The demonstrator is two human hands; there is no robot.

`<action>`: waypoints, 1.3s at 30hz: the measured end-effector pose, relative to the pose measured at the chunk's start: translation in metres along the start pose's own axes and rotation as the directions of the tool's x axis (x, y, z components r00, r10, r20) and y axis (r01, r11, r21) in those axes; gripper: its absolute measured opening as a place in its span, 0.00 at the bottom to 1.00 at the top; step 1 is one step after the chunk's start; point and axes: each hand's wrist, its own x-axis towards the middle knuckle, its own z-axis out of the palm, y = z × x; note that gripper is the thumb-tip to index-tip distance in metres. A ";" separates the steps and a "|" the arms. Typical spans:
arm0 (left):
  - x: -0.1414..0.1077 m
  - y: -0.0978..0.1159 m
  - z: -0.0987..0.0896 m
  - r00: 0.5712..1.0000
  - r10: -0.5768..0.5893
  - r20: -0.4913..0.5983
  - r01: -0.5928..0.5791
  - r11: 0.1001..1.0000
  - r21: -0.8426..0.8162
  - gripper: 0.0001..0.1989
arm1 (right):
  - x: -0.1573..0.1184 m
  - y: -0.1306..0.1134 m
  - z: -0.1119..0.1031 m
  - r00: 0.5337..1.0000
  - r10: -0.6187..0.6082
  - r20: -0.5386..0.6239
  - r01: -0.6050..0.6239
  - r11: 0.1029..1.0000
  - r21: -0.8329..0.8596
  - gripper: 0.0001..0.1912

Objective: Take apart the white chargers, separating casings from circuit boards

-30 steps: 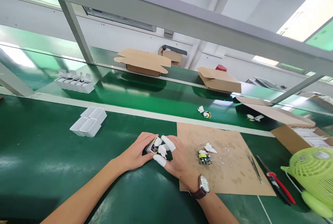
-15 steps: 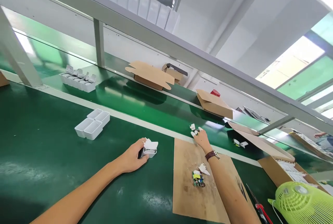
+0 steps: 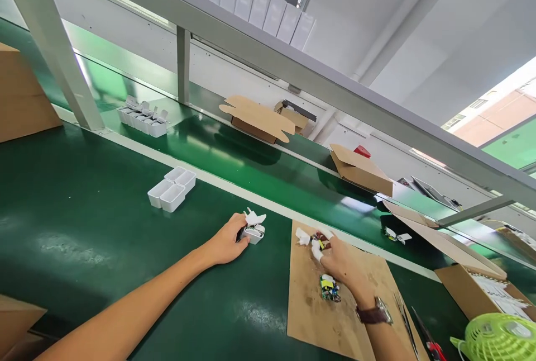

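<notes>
My left hand (image 3: 230, 241) is closed round a small white box (image 3: 254, 233) on the green bench, with a white plug piece (image 3: 254, 217) tilted up at its top. Over the brown board (image 3: 305, 305), my right hand (image 3: 333, 252) has its white-covered fingertips pinched on a small circuit board (image 3: 320, 241); a white piece (image 3: 302, 236) hangs at its left. Just below that hand, another circuit board (image 3: 330, 288) with a yellow part lies on the brown board.
Joined white trays (image 3: 171, 189) sit at left. Filled white boxes (image 3: 143, 118), cardboard cartons (image 3: 259, 118) and a circuit board (image 3: 396, 235) are on the belt. Tweezers (image 3: 405, 322), red-handled pliers (image 3: 433, 344) and a green fan (image 3: 498, 338) lie right.
My right hand has come back from the belt to above the brown board with a circuit board. The view has shifted, and my left hand still holds the white box.
</notes>
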 end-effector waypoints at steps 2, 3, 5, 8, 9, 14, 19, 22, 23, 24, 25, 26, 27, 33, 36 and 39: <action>0.001 0.000 0.000 1.000 -0.003 0.015 0.003 1.000 0.003 0.17 | -0.022 -0.009 -0.001 0.980 -0.198 -0.008 0.197 0.980 -0.034 0.22; 0.001 0.000 0.001 1.000 -0.008 0.017 0.008 1.000 -0.007 0.17 | -0.028 -0.016 -0.001 0.961 -0.275 -0.013 0.274 0.960 -0.053 0.21; -0.001 -0.001 0.004 0.999 -0.043 0.019 0.044 0.998 -0.050 0.18 | -0.034 -0.036 0.003 0.942 -0.335 -0.006 0.334 0.941 -0.057 0.21; -0.007 -0.003 0.007 0.990 -0.138 0.008 0.138 0.984 -0.114 0.27 | -0.027 -0.076 0.017 0.926 -0.372 0.059 0.371 0.928 0.030 0.22; -0.009 -0.003 0.007 0.988 -0.154 -0.001 0.152 0.981 -0.123 0.31 | -0.023 -0.089 0.023 0.916 -0.393 0.075 0.389 0.919 0.060 0.23; -0.015 0.001 0.004 0.994 -0.110 -0.023 0.107 0.991 -0.084 0.40 | -0.009 -0.127 0.046 0.902 -0.423 0.088 0.397 0.892 0.217 0.26; -0.014 0.008 0.006 0.998 0.058 0.021 -0.055 0.992 -0.113 0.51 | -0.012 -0.128 0.070 0.924 -0.382 0.001 0.357 0.864 0.354 0.24; -0.013 0.011 0.009 0.997 0.073 0.033 -0.068 0.989 -0.130 0.53 | -0.011 -0.127 0.087 0.924 -0.367 -0.106 0.378 0.839 0.390 0.20; -0.013 0.011 0.009 0.997 0.063 0.033 -0.059 0.990 -0.126 0.53 | -0.011 -0.127 0.090 0.917 -0.369 -0.152 0.399 0.831 0.388 0.19; -0.013 0.012 0.008 0.998 0.058 0.033 -0.054 0.991 -0.119 0.53 | -0.010 -0.128 0.091 0.908 -0.372 -0.195 0.419 0.822 0.386 0.18; -0.013 0.013 0.008 0.997 0.063 0.035 -0.059 0.992 -0.112 0.53 | -0.010 -0.129 0.090 0.899 -0.374 -0.228 0.436 0.812 0.388 0.18; -0.013 0.014 0.007 0.996 0.077 0.036 -0.072 0.992 -0.106 0.53 | -0.011 -0.130 0.087 0.893 -0.372 -0.252 0.446 0.804 0.393 0.19; -0.013 0.015 0.006 0.995 0.098 0.036 -0.094 0.990 -0.101 0.54 | -0.013 -0.131 0.083 0.891 -0.363 -0.272 0.447 0.801 0.398 0.19; -0.012 0.025 0.006 0.985 0.169 0.041 -0.164 0.982 -0.097 0.52 | -0.023 -0.135 0.069 0.930 -0.338 -0.145 0.367 0.835 0.410 0.20; -0.013 0.026 0.008 0.987 0.156 0.049 -0.150 0.984 -0.099 0.50 | -0.024 -0.135 0.075 0.939 -0.328 -0.099 0.339 0.848 0.407 0.21; -0.015 0.023 0.008 0.994 0.105 0.018 -0.103 0.989 -0.103 0.47 | -0.025 -0.134 0.081 0.939 -0.322 -0.122 0.344 0.858 0.382 0.20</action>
